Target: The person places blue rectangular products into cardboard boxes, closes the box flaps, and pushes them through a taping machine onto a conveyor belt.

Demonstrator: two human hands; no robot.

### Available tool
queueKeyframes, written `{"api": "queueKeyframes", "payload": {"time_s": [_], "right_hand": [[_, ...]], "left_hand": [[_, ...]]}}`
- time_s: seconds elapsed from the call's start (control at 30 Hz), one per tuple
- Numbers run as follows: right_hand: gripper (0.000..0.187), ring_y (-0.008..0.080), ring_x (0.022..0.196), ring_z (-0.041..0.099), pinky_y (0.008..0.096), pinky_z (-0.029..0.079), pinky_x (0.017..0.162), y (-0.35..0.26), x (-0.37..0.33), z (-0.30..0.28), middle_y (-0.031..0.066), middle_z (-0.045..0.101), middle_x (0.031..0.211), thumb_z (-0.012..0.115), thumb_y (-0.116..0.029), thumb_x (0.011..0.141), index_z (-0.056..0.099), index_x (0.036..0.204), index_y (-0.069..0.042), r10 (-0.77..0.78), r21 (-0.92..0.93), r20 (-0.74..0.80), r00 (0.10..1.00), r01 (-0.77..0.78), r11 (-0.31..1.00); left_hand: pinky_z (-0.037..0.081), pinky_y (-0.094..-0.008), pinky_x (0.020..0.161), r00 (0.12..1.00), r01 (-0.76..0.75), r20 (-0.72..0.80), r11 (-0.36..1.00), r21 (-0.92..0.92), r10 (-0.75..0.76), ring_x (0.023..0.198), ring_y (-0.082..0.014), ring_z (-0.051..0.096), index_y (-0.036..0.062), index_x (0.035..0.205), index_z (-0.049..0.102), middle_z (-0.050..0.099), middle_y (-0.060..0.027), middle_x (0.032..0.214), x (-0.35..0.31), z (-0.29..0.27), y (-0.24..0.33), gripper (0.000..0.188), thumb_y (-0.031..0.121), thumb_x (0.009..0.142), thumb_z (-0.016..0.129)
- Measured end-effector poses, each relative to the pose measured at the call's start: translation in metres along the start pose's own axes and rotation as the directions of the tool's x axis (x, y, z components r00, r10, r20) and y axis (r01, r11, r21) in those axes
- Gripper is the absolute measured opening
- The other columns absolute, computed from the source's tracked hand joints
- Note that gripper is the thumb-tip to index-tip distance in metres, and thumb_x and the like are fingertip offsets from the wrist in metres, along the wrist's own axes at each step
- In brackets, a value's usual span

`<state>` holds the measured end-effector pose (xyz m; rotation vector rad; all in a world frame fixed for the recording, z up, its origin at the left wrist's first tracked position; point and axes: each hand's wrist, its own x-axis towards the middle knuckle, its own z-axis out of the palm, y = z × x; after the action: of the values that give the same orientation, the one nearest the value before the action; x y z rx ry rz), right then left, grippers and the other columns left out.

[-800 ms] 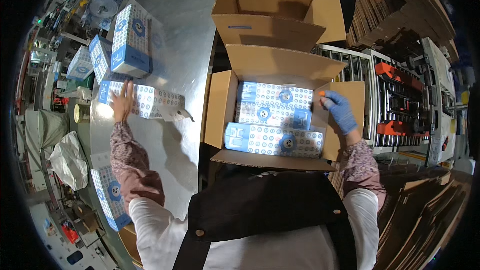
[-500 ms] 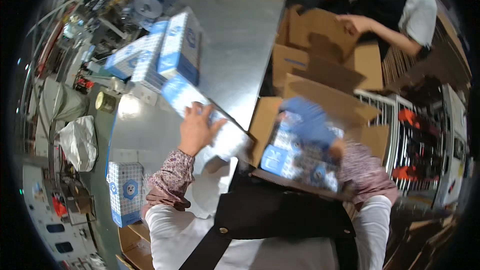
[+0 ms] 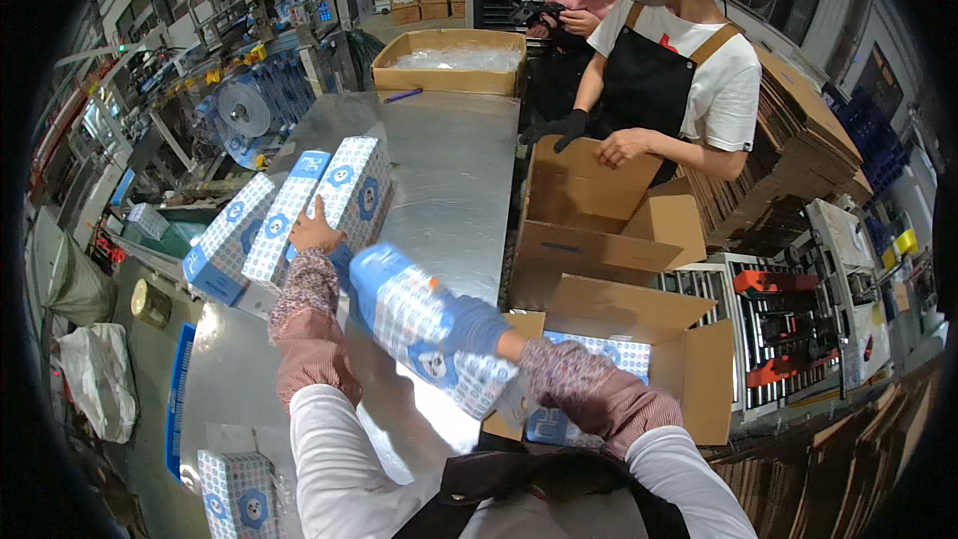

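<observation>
My right hand [image 3: 475, 327], in a blue glove, grips a blue-and-white patterned package [image 3: 419, 331] held tilted above the steel table [image 3: 449, 170]. My bare left hand [image 3: 314, 230] reaches forward and rests on the middle one of three upright patterned packages [image 3: 289, 215] at the table's left side. Below my right arm stands an open cardboard box [image 3: 639, 359] with more of the same packages [image 3: 589, 354] inside.
A second open cardboard box [image 3: 599, 215] stands behind the first, where a person in a white shirt and black apron [image 3: 679, 70] works. Another patterned package [image 3: 238, 494] sits at the near left. A box with plastic lining [image 3: 449, 58] lies at the table's far end. Flat cartons [image 3: 798, 160] are stacked right.
My view has swung upward. The package went from my left hand to my right hand, and my left hand has reached out to the upright packages.
</observation>
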<state>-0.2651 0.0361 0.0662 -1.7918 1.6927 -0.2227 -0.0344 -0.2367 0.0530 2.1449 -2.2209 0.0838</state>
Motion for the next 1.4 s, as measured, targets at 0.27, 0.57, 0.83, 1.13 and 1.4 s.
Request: {"api": "queueKeyframes", "payload": {"time_s": [0.27,0.57,0.83,1.13,1.4], "right_hand": [[0.108,0.0296,0.135,0.034,0.0394,0.027,0.111,0.077,-0.175,-0.055,0.0171,0.032,0.148,0.084,-0.023,0.066,0.017,0.15,-0.014,-0.016,0.582,-0.351,0.936,0.231,0.78],[0.091,0.0333,0.103,0.056,0.0434,0.045,0.087,0.238,-0.31,-0.058,0.0194,0.057,0.114,0.08,-0.03,0.068,0.034,0.143,-0.007,-0.18,-0.195,-0.293,0.939,0.126,0.973],[0.085,0.0457,0.123,0.039,0.053,0.031,0.103,0.301,-0.276,0.069,0.0271,0.038,0.135,0.057,-0.012,0.081,0.009,0.151,-0.016,-0.257,-0.498,-0.084,0.963,0.183,0.848],[0.066,0.0375,0.114,0.047,0.0465,0.038,0.096,0.267,-0.293,0.067,0.0213,0.044,0.131,0.058,-0.011,0.08,0.036,0.142,-0.017,-0.196,-0.438,-0.199,0.96,0.091,0.894],[0.06,0.04,0.133,0.032,0.0493,0.027,0.108,0.304,-0.325,0.045,0.024,0.038,0.139,0.054,-0.041,0.09,0.043,0.132,0.001,0.04,-0.355,-0.582,0.812,-0.298,0.886]], "left_hand": [[0.046,-0.0501,0.088,0.938,-0.188,0.299,0.982,0.02,0.174,0.109,-0.0484,0.052,0.0181,0.151,0.006,0.045,-0.0345,0.124,-0.164,-0.016,-0.059,0.122,0.04,0.059,0.083],[0.046,-0.0472,0.089,0.983,0.111,0.176,0.596,-0.796,0.051,0.114,-0.0401,0.053,0.0099,0.148,0.02,0.042,-0.0245,0.139,-0.223,-0.026,-0.027,0.111,0.011,0.056,0.082],[0.041,-0.0447,0.1,0.448,-0.779,-0.501,0.049,-0.626,0.741,0.12,-0.0293,0.048,0.0148,0.147,0.028,0.047,-0.0202,0.131,-0.358,-0.149,0.215,0.096,0.011,0.065,0.078],[0.041,-0.0421,0.081,0.034,-0.968,-0.116,0.004,-0.251,0.993,0.093,-0.0342,0.05,0.0358,0.149,0.022,0.049,-0.0184,0.098,-0.367,0.048,0.361,0.096,0.024,0.071,0.077],[0.033,-0.0505,0.101,-0.033,-0.93,-0.164,-0.09,-0.356,0.986,0.125,-0.0396,0.039,0.017,0.145,0.033,0.039,-0.0238,0.135,-0.379,0.06,0.37,0.068,0.039,0.087,0.061]]}}
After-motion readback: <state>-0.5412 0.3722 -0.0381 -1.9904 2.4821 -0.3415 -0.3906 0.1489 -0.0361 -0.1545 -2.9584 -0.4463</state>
